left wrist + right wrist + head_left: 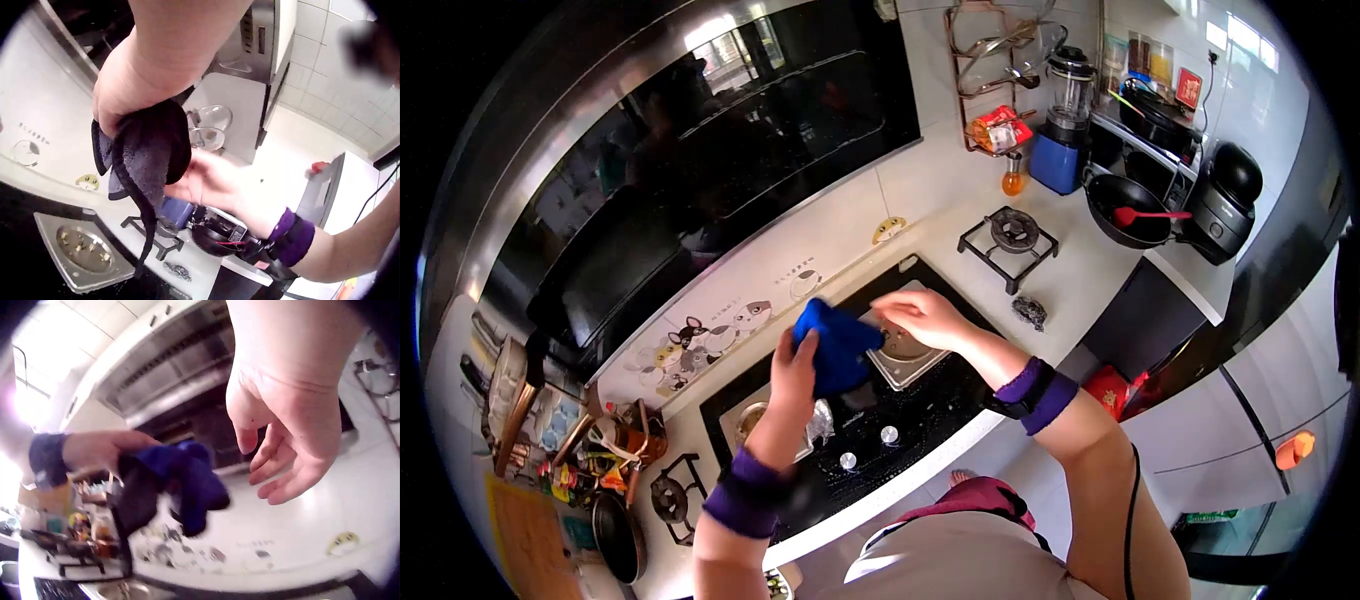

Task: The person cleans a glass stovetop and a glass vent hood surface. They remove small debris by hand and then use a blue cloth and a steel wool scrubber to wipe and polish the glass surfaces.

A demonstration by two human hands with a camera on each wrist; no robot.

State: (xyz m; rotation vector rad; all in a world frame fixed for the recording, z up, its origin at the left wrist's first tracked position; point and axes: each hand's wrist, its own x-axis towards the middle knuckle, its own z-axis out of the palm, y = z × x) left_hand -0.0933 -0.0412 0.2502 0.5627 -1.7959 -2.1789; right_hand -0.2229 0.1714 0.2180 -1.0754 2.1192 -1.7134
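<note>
Above the black glass cooktop, my left hand grips a folded blue cloth. In the left wrist view the cloth hangs from the fingers, showing a greyish side with dark edging and a dangling dark strip. My right hand is just to the right of the cloth, over the right burner's metal tray. From the right wrist view, the right hand's fingers are loosely bent and hold nothing. The left burner's tray is partly hidden behind the left forearm.
A pan support and a dark crumpled scouring pad lie on the counter at right; another pan support is at left. A wok, a blender and an orange-filled bottle stand farther right. The range hood overhangs the back.
</note>
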